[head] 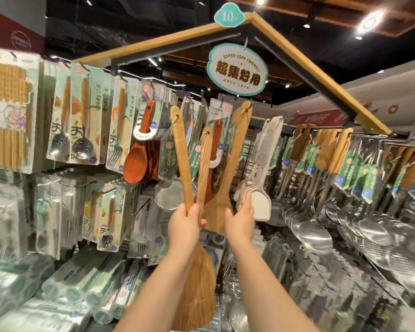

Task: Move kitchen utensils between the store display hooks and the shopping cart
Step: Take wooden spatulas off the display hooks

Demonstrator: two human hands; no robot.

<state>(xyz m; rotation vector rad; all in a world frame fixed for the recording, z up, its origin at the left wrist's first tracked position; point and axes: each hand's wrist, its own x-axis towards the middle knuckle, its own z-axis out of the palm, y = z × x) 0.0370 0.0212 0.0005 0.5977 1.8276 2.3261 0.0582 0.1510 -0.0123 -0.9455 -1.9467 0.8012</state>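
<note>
We note left hand (183, 225) raised, fisted round two wooden spatulas (180, 144), fanned upward; right hand (240, 220) beside it pinches third spatula (235, 144) by pale, grained blade.

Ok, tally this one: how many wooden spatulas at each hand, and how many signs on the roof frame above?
Wooden spatulas in the grip of the left hand: 2, a long spatula and a short spatula.
Wooden spatulas at the right hand: 1, a big spatula.
Signs on the frame: 2, a small sign and a hanging sign.
Total: 5.
</note>
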